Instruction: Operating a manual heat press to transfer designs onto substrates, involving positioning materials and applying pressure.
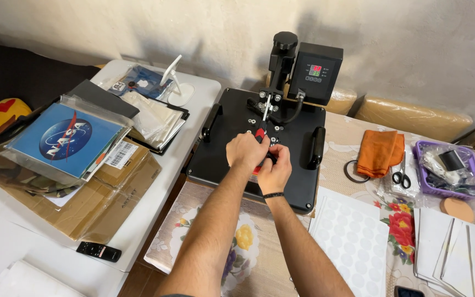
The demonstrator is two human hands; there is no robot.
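Both my hands meet over the flat black metal heat press (232, 159): my left hand (247, 150) and right hand (275, 169) are closed together around a small red-handled tool (260, 133).

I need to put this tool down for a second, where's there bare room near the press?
Free: the floral cloth in front of the heat press, between your forearms and the dotted white sheet. Also bare white table left of the remote. Crowded: the right side around the scissors and purple basket.

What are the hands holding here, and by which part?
Both the left hand and right hand close on a red-handled tool by its handle, over the heat press.
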